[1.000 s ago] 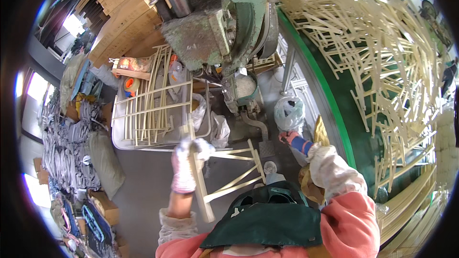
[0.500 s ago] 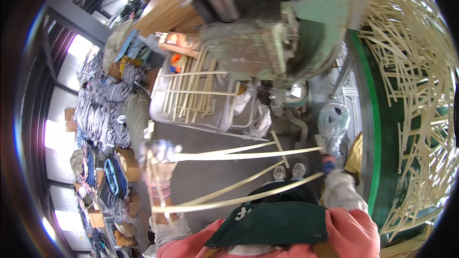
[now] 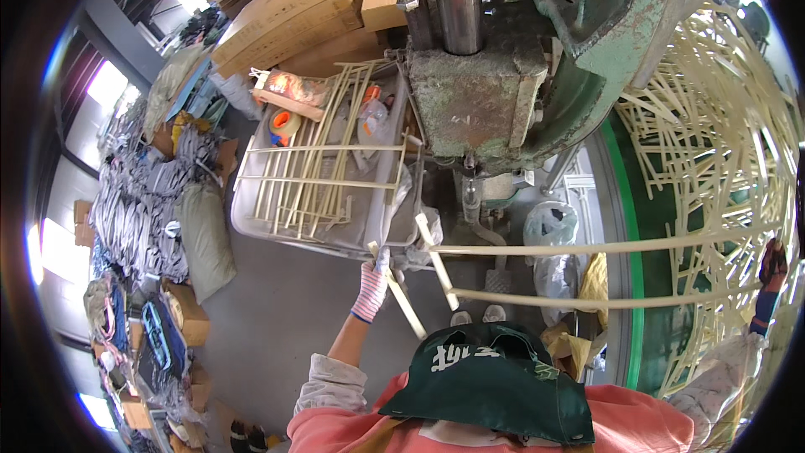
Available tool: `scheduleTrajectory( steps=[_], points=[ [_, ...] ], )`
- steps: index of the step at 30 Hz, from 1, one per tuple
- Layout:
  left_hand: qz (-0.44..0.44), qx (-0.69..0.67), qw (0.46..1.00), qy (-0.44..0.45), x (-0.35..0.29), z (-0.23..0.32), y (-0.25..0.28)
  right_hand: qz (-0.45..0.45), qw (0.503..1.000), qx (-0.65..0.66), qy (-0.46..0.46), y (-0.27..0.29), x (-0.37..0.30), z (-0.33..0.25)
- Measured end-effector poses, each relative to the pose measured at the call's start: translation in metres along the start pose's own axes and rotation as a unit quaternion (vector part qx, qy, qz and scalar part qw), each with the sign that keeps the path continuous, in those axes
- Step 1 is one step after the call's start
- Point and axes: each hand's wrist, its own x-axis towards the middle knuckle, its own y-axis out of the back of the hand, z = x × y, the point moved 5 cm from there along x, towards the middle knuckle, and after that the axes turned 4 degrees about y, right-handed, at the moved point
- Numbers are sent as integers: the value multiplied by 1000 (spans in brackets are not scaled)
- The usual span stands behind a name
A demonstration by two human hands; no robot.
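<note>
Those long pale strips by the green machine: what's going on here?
A person's gloved left hand holds a short strip. The right hand is at the far ends of two long strips, its grip unclear; they run across to a short crosspiece in front of the green machine. A heap of strips lies at the right.

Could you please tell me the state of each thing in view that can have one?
Left hand in pink-and-white striped glove: closed on a short pale wooden slat.
Right hand with blue wrist covering: at the ends of two long pale wooden slats, grip unclear.
White plastic tub: open-topped, holding slats.
Translucent plastic bag: crumpled.
Brown cardboard boxes: stacked.
Dark-green flat surface: strewn with slats.
Green metal press: paint worn.
</note>
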Motion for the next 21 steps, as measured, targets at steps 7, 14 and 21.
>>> scheduleTrajectory(
  steps=[7,14,21],
  points=[
    [-22,5,998,-57,-21,54,-85,-144,963,-90,-207,-485,-85,-5],
    [-17,-30,999,-8,-5,73,-149,-215,941,43,-257,-690,-112,87],
    [-65,-42,997,-12,10,80,-179,-234,933,77,-263,-707,-107,93]
  ],
)
